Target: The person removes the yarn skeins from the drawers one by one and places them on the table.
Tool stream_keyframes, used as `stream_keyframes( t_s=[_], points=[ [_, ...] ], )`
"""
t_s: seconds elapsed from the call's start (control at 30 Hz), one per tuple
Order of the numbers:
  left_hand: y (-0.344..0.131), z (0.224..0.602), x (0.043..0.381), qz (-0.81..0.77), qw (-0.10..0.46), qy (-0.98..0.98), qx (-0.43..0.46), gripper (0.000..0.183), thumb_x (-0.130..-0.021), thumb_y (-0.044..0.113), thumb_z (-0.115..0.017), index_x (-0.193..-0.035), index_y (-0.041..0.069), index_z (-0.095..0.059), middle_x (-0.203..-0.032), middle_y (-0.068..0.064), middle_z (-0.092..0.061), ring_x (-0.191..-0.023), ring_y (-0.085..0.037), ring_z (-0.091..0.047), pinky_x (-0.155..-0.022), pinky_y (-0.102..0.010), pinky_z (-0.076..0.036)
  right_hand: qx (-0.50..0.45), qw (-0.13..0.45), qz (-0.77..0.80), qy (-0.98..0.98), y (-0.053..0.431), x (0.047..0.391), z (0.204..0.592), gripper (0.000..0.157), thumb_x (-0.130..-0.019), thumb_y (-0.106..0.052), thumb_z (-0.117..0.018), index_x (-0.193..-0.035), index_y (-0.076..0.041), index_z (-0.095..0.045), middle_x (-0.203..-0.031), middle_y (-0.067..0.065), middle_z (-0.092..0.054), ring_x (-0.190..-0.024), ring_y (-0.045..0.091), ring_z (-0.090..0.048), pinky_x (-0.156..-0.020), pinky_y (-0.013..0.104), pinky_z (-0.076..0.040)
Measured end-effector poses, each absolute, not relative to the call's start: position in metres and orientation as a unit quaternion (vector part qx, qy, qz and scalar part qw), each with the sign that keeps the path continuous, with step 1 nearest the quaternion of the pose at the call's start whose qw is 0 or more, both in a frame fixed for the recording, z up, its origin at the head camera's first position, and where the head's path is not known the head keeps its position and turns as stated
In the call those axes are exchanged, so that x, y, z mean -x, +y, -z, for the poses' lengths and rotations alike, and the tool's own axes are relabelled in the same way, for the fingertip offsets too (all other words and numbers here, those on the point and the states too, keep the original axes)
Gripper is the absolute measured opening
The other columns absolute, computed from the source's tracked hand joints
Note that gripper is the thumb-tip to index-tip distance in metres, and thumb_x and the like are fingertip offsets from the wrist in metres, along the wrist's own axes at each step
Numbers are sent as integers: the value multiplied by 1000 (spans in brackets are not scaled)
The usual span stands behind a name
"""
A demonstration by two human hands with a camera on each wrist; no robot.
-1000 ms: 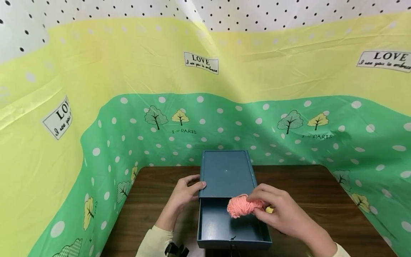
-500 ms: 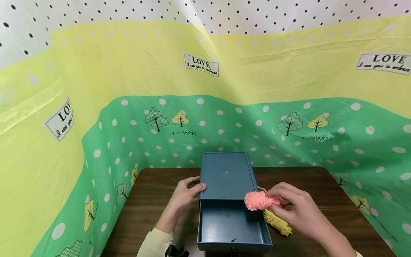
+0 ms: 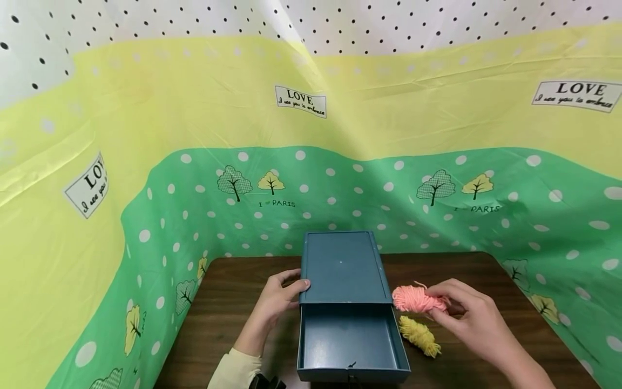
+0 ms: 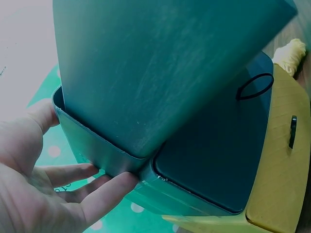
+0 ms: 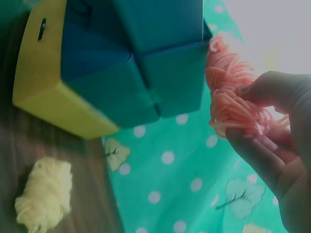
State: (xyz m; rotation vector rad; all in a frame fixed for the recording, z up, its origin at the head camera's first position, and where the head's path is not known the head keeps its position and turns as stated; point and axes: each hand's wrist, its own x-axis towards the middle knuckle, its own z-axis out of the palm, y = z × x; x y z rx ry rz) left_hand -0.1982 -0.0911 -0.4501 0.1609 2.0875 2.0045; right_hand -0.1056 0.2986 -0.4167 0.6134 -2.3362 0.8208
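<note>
On the table stands a small drawer cabinet with a dark blue top (image 3: 342, 265), its upper blue drawer (image 3: 347, 340) pulled out with a bare bottom showing. My left hand (image 3: 276, 296) rests on the cabinet's left side, thumb over the top edge and fingers fairly straight along the wall. To the right of the cabinet, my right hand (image 3: 468, 310) pinches a bundle of pink yarn (image 5: 233, 92) between thumb and fingers, raised over the table. A bundle of yellow yarn (image 3: 420, 336) lies on the table, right of the open drawer.
Below the open drawer, the wrist views show a pushed-in blue drawer (image 4: 214, 141) with a black loop, and a yellow drawer (image 4: 279, 155) beneath it. The dark wooden table (image 3: 228, 302) is bordered at the back and sides by a printed green and yellow curtain (image 3: 335, 178).
My right hand has carried the pink yarn rightward from above the open drawer to beside the cabinet, uncovering the yellow yarn. The left hand has stayed on the cabinet's side.
</note>
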Motion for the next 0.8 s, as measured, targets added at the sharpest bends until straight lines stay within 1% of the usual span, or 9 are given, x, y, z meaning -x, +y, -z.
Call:
stream_keyframes(
  t_s=[0.2, 0.3, 0.4, 0.57, 0.8],
  points=[
    [-91, 451, 199, -688, 119, 713, -57, 68, -96, 31, -72, -148, -5, -48, -140, -27, -52, -101, -24, -70, -90, -47, -59, -184, 280, -308, -890, 315, 109, 434, 46, -71, 9, -87, -102, -23, -74, -94, -11, -66, -71, -3, -54, -59, 10, -46],
    [-90, 451, 199, -689, 118, 713, -58, 68, -97, 31, -72, -149, -5, -47, -140, -27, -52, -100, -24, -70, -90, -47, -59, -156, 267, -305, -901, 324, 111, 444, 43, -73, 5, -88, -103, -23, -74, -95, -9, -67, -74, -4, -57, -59, 11, -48],
    [-90, 451, 199, -688, 118, 714, -58, 68, -97, 31, -72, -149, -5, -47, -139, -26, -53, -100, -23, -70, -90, -46, -59, -127, 256, -299, -911, 332, 112, 455, 40, -74, 1, -89, -103, -23, -74, -95, -7, -68, -76, -5, -59, -58, 14, -51],
    [-90, 451, 198, -686, 117, 716, -61, 68, -97, 32, -72, -149, -4, -48, -140, -25, -53, -100, -23, -70, -90, -47, -59, -87, 248, -283, -922, 344, 115, 476, 37, -74, -2, -90, -100, -23, -74, -91, -9, -67, -77, -7, -57, -57, 22, -54],
    [-92, 453, 195, -685, 114, 717, -61, 67, -97, 32, -72, -148, -5, -48, -137, -26, -54, -100, -24, -70, -90, -48, -59, -62, 239, -274, -929, 355, 118, 506, 36, -71, -4, -91, -98, -22, -75, -87, -10, -66, -74, -6, -55, -56, 22, -51]
  ],
)
